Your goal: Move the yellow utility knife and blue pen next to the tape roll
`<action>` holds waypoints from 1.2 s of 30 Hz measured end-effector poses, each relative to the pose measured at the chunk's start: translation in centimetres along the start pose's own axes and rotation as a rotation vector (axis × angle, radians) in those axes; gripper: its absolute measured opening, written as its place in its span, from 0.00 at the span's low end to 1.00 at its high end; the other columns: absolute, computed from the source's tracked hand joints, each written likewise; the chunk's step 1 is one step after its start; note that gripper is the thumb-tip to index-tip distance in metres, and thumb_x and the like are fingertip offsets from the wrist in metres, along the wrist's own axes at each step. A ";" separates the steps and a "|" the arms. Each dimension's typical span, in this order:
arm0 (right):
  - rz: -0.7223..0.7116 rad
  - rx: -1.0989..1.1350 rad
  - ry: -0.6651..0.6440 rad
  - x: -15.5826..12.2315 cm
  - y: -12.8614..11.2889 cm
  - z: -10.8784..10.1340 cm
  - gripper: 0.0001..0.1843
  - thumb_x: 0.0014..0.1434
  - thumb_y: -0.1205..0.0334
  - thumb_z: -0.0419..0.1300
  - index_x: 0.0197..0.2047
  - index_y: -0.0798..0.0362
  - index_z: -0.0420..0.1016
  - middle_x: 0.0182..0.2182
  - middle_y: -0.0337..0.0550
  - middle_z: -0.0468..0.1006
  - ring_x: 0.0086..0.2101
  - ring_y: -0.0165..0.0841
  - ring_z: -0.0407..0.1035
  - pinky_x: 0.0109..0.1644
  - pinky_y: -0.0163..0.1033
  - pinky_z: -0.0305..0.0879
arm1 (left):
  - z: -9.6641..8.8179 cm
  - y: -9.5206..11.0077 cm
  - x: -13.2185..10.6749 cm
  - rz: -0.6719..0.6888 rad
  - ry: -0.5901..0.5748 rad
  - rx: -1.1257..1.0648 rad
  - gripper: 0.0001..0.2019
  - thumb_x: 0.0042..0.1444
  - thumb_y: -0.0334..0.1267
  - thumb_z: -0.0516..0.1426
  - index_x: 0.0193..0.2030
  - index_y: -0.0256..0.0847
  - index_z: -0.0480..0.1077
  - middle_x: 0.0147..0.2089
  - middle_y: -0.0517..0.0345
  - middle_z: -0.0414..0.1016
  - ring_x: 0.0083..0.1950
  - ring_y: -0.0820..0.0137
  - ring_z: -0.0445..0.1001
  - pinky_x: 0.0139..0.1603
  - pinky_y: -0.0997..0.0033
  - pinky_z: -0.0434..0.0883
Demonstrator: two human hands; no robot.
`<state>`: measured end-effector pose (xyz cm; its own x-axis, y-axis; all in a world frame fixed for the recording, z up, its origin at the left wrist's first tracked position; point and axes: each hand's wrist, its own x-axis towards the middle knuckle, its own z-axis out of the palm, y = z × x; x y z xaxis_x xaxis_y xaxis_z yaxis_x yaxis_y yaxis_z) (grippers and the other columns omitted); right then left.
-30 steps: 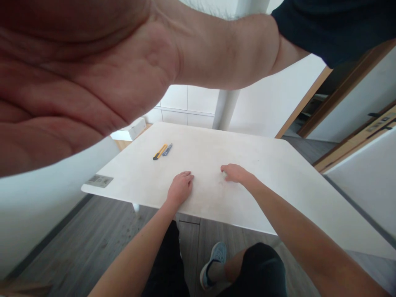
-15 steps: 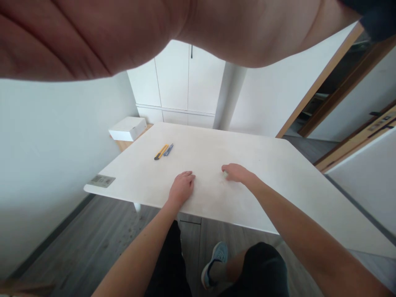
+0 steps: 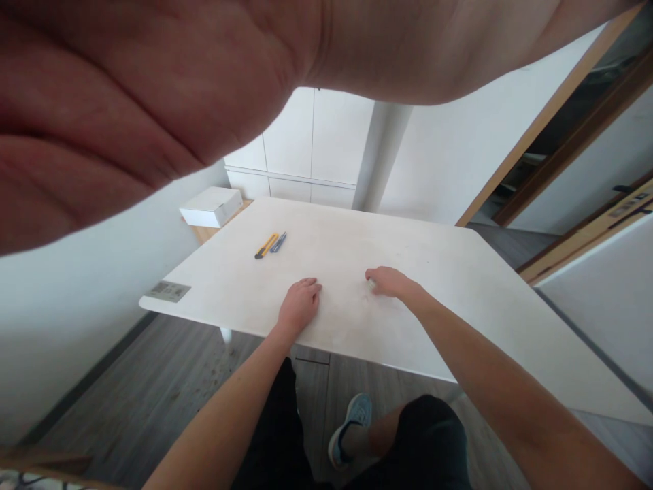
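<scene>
My left hand rests palm down on the white table, close to its near edge. Its fingers lie on the tabletop and hold nothing. To the right, my right hand is closed around a small pale object at the table surface. Mostly covered by the fingers, that object does not show its kind. Beyond my left hand, a yellow utility knife and a blue-grey utility knife lie side by side.
Another person's large hand and wrist cover the top of the view, very near the camera. A white box stands past the table's far left corner. A printed label is stuck to the left corner. White cabinets stand behind.
The other person's hand has come lower at the upper left, hiding more of the wall and cabinets. My two hands stay in nearly the same places on the table.
</scene>
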<state>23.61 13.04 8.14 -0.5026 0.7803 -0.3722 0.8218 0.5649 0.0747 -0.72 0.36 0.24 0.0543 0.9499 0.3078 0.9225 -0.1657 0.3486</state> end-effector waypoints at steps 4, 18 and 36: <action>-0.008 -0.013 0.004 -0.1 -0.1 -0.1 0.25 0.57 0.65 0.65 0.59 0.51 0.74 0.52 0.55 0.78 0.49 0.44 0.74 0.45 0.39 0.65 | 0.1 -0.1 0.0 0.008 0.006 0.002 0.16 0.65 0.32 0.51 0.52 0.39 0.78 0.59 0.47 0.77 0.62 0.62 0.73 0.68 0.59 0.66; -0.005 -0.006 0.006 0.3 0.2 0.3 0.25 0.57 0.63 0.66 0.58 0.49 0.74 0.52 0.53 0.78 0.48 0.44 0.74 0.44 0.39 0.65 | 0.2 -0.2 0.0 0.017 0.027 -0.010 0.16 0.65 0.32 0.51 0.51 0.40 0.79 0.58 0.48 0.78 0.61 0.61 0.74 0.67 0.58 0.67; -0.005 -0.012 0.024 0.4 0.2 0.5 0.25 0.56 0.62 0.67 0.58 0.49 0.75 0.52 0.53 0.78 0.49 0.45 0.74 0.45 0.39 0.65 | 0.2 -0.1 0.0 0.014 0.032 -0.010 0.16 0.64 0.31 0.52 0.51 0.40 0.79 0.59 0.47 0.77 0.61 0.61 0.74 0.67 0.57 0.68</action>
<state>23.73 13.29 7.55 -0.5129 0.7835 -0.3506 0.8160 0.5719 0.0843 -0.75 0.40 0.03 0.0545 0.9385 0.3409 0.9177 -0.1816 0.3532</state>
